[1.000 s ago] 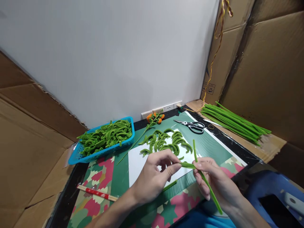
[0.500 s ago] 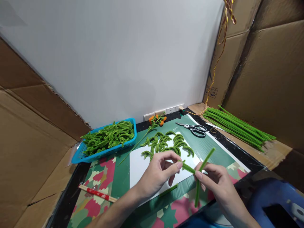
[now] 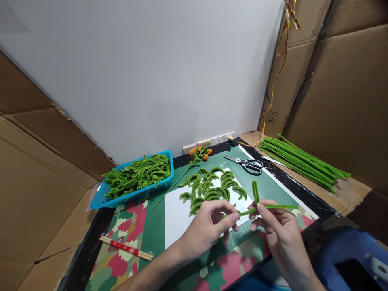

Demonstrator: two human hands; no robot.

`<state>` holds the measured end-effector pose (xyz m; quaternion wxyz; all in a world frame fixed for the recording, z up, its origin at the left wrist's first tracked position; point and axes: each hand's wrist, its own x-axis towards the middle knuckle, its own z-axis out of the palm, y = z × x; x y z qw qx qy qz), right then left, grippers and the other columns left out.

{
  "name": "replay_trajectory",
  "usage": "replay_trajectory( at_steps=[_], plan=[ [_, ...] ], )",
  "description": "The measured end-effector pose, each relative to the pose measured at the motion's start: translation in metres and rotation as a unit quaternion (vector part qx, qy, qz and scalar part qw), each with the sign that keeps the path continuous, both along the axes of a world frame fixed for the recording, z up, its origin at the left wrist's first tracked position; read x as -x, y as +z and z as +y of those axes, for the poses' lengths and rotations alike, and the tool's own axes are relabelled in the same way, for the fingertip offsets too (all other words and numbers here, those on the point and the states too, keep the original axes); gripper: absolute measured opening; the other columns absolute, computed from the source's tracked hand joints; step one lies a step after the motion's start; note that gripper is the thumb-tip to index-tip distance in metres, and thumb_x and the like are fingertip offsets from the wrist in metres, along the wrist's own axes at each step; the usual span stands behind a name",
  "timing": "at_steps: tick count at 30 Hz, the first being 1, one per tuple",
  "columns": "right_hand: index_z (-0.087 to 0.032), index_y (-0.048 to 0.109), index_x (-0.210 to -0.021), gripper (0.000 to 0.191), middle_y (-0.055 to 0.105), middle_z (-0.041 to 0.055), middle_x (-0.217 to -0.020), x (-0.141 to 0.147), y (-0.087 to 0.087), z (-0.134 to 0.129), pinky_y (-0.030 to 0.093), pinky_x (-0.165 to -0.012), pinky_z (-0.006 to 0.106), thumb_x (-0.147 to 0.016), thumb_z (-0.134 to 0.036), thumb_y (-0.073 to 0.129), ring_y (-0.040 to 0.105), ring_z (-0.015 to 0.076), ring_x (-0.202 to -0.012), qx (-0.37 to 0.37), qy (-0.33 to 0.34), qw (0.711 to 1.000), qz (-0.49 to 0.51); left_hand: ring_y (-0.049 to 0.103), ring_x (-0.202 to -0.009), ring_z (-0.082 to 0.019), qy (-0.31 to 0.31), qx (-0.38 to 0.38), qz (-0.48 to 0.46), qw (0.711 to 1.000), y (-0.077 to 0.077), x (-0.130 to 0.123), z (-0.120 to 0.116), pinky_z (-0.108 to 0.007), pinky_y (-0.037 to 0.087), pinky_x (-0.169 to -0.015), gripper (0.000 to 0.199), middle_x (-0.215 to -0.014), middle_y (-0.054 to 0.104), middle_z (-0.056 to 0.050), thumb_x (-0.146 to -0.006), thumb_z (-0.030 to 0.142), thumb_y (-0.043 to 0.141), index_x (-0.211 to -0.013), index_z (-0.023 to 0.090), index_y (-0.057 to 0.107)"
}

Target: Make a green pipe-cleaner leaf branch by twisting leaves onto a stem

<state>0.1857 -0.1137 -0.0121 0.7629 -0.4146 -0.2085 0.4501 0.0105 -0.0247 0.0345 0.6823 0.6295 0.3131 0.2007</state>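
My right hand (image 3: 280, 232) pinches green fuzzy pipe cleaners (image 3: 281, 206) between thumb and fingers. One length stretches sideways through the grip, while a short folded part stands up above the thumb. My left hand (image 3: 209, 226) is closed at the thumb and index finger around the left end of the sideways length. Beneath and beyond the hands lies a white sheet (image 3: 176, 218), with many curved green pipe-cleaner pieces (image 3: 214, 194) spread over it.
A blue basket (image 3: 133, 196) heaped with green pieces stands left. Behind the sheet are an orange-flowered stem (image 3: 200, 153) and black-handled scissors (image 3: 253, 166). Long green pipe cleaners (image 3: 303, 163) lie right. Paper-wrapped chopsticks (image 3: 125, 247) rest at front left. Cardboard walls flank the table.
The pipe cleaners in my right hand have turned: the crossing length now lies nearly level, and a folded part points up. My left hand has shifted slightly right and down.
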Motion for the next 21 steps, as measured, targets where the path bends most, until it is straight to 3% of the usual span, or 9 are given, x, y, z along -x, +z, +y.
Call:
replay_trajectory(
  at_steps=[4, 10, 15, 21],
  plan=[
    [-0.019, 0.085, -0.087, 0.025, 0.075, 0.0048, -0.071, 0.003, -0.009, -0.006, 0.059, -0.055, 0.026, -0.086, -0.043, 0.091, 0.067, 0.017, -0.06, 0.014, 0.093, 0.993, -0.066, 0.054, -0.047, -0.008, 0.072, -0.031, -0.037, 0.996, 0.009, -0.002, 0.005, -0.018, 0.041, -0.044, 0.037, -0.067, 0.066, 0.002, -0.091, 0.047, 0.086, -0.087, 0.015, 0.069],
    [-0.018, 0.084, -0.081, 0.037, 0.075, 0.0064, -0.068, 0.01, -0.016, -0.014, 0.057, -0.053, 0.028, -0.087, -0.055, 0.087, 0.068, 0.0202, -0.057, 0.054, 0.18, 0.967, -0.171, 0.06, -0.049, -0.009, 0.089, -0.073, -0.026, 0.993, 0.006, 0.0, 0.002, -0.019, 0.047, -0.048, 0.033, -0.069, 0.067, 0.002, -0.093, 0.043, 0.085, -0.086, 0.015, 0.069],
    [-0.017, 0.084, -0.08, 0.042, 0.074, 0.007, -0.068, 0.017, -0.023, -0.019, 0.056, -0.05, 0.027, -0.085, -0.058, 0.087, 0.066, 0.0193, -0.056, 0.066, 0.207, 0.96, -0.179, 0.054, -0.044, -0.009, 0.088, -0.054, -0.006, 0.995, -0.009, -0.001, 0.001, -0.021, 0.046, -0.042, 0.039, -0.07, 0.069, 0.0, -0.092, 0.051, 0.083, -0.083, 0.015, 0.071],
    [-0.017, 0.085, -0.082, 0.04, 0.074, 0.0066, -0.068, 0.015, -0.026, -0.02, 0.055, -0.058, 0.028, -0.091, -0.057, 0.082, 0.065, 0.019, -0.06, 0.083, 0.199, 0.953, -0.213, 0.058, -0.051, -0.009, 0.072, -0.073, -0.003, 0.995, -0.018, -0.003, -0.006, -0.021, 0.044, -0.049, 0.035, -0.083, 0.07, -0.002, -0.094, 0.048, 0.082, -0.09, 0.014, 0.079]
  ],
)
